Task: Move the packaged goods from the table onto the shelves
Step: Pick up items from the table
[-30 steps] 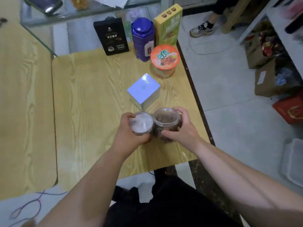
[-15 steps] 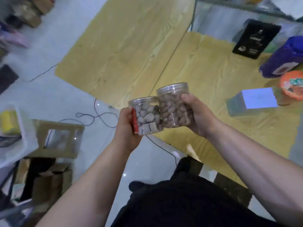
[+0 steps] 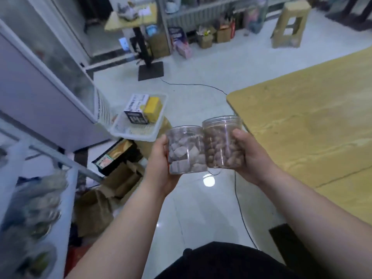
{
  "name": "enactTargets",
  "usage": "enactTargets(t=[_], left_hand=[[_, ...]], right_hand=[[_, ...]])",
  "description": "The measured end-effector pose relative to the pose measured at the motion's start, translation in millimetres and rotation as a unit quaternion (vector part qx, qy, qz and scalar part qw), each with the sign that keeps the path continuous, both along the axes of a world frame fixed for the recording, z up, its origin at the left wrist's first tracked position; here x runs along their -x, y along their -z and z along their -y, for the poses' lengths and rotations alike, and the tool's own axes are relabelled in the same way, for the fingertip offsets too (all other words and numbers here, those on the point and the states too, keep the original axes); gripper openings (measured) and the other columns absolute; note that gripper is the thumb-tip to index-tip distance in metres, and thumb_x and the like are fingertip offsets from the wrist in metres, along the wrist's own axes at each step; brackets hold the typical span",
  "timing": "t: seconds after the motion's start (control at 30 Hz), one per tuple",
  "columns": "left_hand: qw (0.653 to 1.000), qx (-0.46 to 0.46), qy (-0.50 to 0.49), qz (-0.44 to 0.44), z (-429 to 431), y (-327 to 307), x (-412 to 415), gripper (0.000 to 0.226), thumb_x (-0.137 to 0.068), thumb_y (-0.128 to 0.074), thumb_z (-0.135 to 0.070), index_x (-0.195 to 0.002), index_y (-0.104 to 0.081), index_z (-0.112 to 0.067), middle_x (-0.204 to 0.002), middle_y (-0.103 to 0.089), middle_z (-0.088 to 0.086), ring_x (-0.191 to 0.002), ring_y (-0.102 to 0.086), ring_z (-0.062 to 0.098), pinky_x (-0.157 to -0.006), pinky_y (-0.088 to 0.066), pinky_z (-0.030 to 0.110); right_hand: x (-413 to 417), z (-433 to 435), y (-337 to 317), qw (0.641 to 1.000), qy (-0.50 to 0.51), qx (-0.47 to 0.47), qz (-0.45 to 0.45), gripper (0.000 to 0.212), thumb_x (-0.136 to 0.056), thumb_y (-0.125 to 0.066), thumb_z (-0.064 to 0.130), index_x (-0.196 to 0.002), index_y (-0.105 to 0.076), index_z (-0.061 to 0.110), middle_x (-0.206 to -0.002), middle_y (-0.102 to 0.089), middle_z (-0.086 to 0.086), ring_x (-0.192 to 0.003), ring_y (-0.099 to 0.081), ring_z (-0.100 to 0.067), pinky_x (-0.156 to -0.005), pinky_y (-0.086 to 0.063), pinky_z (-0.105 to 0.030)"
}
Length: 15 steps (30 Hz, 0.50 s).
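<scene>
Holding pale jar (image 3: 186, 150) against brown jar (image 3: 222, 143) over floor (image 3: 201, 73), beside table (image 3: 312, 121).

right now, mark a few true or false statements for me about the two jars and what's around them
1. The left hand grips the left jar and the right hand grips the right jar. True.
2. The jars are held well apart. False: their sides touch.
3. The jars stand on the wooden table. False: they are held in the air above the floor, with the table to their right.
4. The white basket holds a yellow box. True.
5. Both jars are empty. False: both are filled with brownish pieces.
</scene>
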<state>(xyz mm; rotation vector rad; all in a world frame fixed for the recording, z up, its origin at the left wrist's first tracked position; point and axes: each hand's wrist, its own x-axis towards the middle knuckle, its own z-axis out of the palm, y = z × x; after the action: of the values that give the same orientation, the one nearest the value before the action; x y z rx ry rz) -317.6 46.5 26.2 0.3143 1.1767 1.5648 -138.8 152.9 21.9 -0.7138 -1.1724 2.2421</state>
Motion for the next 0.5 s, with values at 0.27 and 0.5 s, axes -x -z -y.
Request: enactTargets(t=[0.27,0.5], left_hand=[[0.987,-0.084,-0.133,0.018,88.5,-30.1,157.5,0.066,-0.073,-0.080,-0.056,-0.126,-0.069,-0.017,-0.143,-0.055,0.021,-0.130,-0.054,0.040,-0.112,-0.034,0.064],[0.955,-0.100,-0.279,-0.003,121.1,-32.6,241.7,0.061,-0.086,-0.061,-0.051,-0.127,-0.067,-0.005,-0.129,-0.062,0.024,-0.120,-0.060,0.038,-0.105,-0.045,0.059]], right_hand=[[204.4,32.4,-41.0,0.988,-0.145,-0.057,-0.005,0.073,-0.075,-0.060,0.047,-0.132,-0.060,0.001,-0.127,-0.058,-0.035,-0.111,-0.058,-0.043,-0.090,-0.054,-0.051],[344.4,36.5,-39.3,0.968,-0.251,-0.024,-0.011,0.050,-0.082,-0.053,0.036,-0.118,-0.069,0.005,-0.111,-0.072,-0.020,-0.096,-0.071,-0.032,-0.076,-0.062,-0.043]])
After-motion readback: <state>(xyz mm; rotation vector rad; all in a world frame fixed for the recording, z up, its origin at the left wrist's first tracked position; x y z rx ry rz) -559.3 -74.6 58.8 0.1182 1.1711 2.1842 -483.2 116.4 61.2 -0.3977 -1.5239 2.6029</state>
